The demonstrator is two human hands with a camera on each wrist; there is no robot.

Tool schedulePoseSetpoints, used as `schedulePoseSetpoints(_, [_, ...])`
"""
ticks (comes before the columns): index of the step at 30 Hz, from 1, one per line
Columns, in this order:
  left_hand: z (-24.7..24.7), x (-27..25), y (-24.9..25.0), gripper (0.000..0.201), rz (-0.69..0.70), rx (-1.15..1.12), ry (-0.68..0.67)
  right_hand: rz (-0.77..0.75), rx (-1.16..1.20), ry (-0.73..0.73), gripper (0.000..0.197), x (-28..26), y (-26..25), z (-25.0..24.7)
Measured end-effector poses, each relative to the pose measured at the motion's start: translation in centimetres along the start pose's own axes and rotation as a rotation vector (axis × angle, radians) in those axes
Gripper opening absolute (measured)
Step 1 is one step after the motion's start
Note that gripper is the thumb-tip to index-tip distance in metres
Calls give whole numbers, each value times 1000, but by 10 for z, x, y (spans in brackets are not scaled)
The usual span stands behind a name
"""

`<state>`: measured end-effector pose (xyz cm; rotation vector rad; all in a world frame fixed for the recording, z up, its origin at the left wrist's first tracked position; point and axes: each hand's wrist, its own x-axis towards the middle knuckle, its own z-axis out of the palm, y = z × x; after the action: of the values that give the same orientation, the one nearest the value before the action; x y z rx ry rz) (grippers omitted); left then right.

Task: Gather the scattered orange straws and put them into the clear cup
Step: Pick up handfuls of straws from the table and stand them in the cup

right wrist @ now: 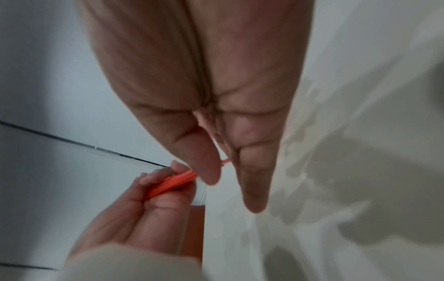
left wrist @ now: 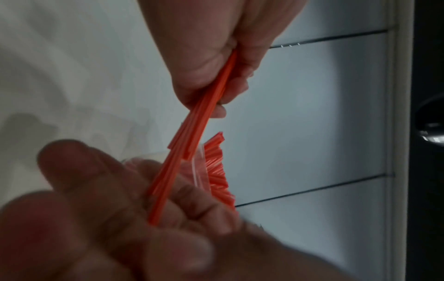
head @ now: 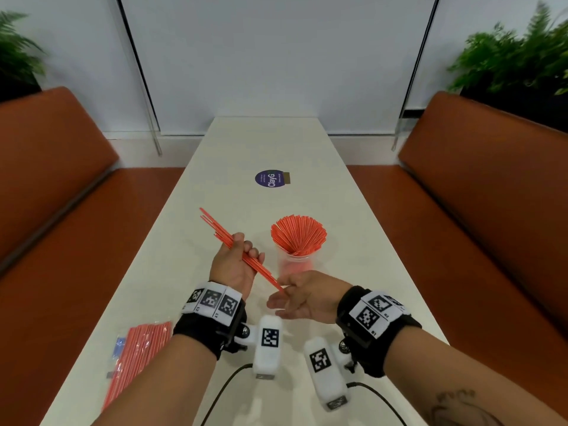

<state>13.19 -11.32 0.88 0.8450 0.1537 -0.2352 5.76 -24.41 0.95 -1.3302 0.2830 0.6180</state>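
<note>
Between two rust-orange benches, on a long white table [head: 353,241], the left hand [head: 233,265] curls tightly around a slim bundle of thin orange plastic straws [head: 215,229] lifted off the surface, while the right hand [head: 302,298], fingers nearly straight, meets the bundle's near ends, seemingly squaring them. Just beyond, the clear plastic cup [head: 295,262] already holds a full fan of straws. No loose straws show on the tabletop, so dropping this bundle in looks like the last step; a clear packet of orange straws [head: 135,358] lies apart near the left edge.

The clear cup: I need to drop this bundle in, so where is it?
In the head view the clear cup stands mid-table, right of the left hand, just beyond the right hand, already full of straws.
</note>
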Motion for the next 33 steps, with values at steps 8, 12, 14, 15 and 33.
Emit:
schedulePoseSetpoints(8, [-1,-8,-7,16,-16,-9,-15,-120,126,-111,79,1,5,8])
schedulePoseSetpoints(12, [-1,-16,-12,26,-81,92,-128,-102,-436,-5,59,-8,-3,21])
schedulePoseSetpoints(14, [-4,-20,-9,30,-96,171,-194,-177,-895,203,52,-16,-17,23])
schedulePoseSetpoints(15, [-5,-21,-7,30,-107,228,-238,-268,-987,325,49,-23,-27,25])
schedulePoseSetpoints(33, [7,-47,-8,27,-250,432,-462,-445,-941,245,42,-28,-56,26])
